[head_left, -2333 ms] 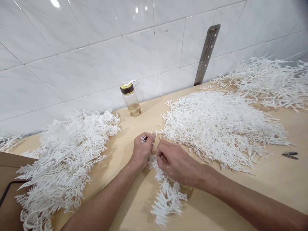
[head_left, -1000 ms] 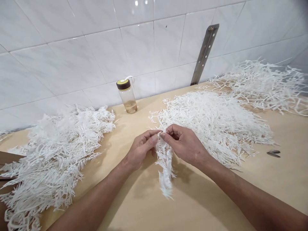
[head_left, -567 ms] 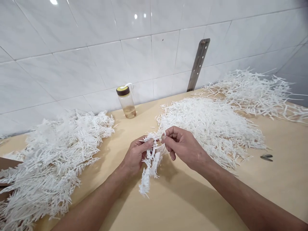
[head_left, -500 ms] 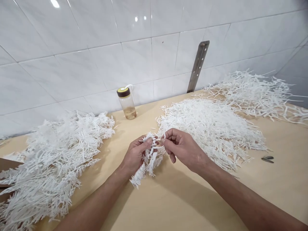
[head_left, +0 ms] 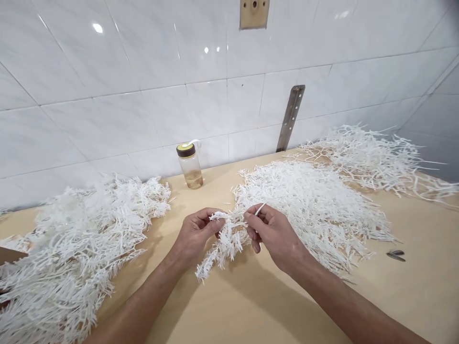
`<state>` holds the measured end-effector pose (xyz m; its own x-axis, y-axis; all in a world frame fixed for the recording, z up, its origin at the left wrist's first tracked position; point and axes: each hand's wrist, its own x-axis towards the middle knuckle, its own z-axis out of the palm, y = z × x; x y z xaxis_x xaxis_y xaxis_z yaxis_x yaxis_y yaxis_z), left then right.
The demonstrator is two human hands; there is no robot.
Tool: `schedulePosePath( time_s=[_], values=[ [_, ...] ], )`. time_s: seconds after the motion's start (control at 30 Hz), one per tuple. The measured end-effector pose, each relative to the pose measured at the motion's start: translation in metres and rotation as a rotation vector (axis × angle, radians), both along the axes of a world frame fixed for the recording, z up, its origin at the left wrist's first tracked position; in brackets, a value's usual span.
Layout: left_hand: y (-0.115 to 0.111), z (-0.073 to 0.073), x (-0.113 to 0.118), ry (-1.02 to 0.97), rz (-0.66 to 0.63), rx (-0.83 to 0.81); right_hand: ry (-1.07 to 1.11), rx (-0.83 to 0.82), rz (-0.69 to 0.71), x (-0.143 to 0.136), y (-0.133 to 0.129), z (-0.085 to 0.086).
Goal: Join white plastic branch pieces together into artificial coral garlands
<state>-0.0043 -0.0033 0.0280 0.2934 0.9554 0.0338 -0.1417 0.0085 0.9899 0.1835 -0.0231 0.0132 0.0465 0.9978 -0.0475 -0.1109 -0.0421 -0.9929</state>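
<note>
Near the middle of the table, my left hand [head_left: 196,234] pinches a white branching plastic sprig [head_left: 229,241], whose feathery ends hang down over the tabletop. To its right my right hand [head_left: 271,232] is closed, thumb against forefinger, on a thin white stem [head_left: 261,209] that sticks up from the fingers. The two hands are a short way apart, with white strands between them. Just behind my right hand lies a wide heap of white pieces [head_left: 304,191].
A large pile of white sprigs [head_left: 82,239] covers the left. Looser white branches [head_left: 373,155] lie at the back right. A bottle [head_left: 191,167] stands by the wall, a metal bracket [head_left: 290,119] leans there, and small dark snips [head_left: 396,255] lie right.
The view has tilted up, so everything sits lower and a wall box shows. The sprig has turned in my left hand, and a white stem now sticks up from my right fingers.
</note>
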Motion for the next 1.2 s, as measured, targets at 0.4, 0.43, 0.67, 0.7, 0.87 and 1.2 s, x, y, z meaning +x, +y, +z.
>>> schedulePosePath(
  time_s=[0.4,0.43,0.67,0.7,0.87,1.2],
  values=[
    [-0.005,0.010,-0.003,-0.180,-0.212,-0.171,-0.015,0.113,0.048,0.006,-0.002,0.007],
    [-0.005,0.010,-0.002,-0.166,-0.207,-0.174,-0.005,0.114,0.050,0.006,-0.002,0.008],
    [-0.006,0.004,0.002,-0.108,-0.249,-0.222,0.005,0.153,0.096,0.003,-0.008,0.017],
    [-0.007,0.004,0.002,-0.115,-0.247,-0.237,0.002,0.154,0.115,0.003,-0.009,0.017],
    [-0.008,0.006,0.002,-0.135,-0.334,-0.272,-0.062,0.175,0.107,0.005,-0.007,0.014],
    [-0.001,-0.003,0.001,-0.159,-0.205,-0.322,-0.255,0.258,0.242,0.014,-0.010,0.026]
  ],
)
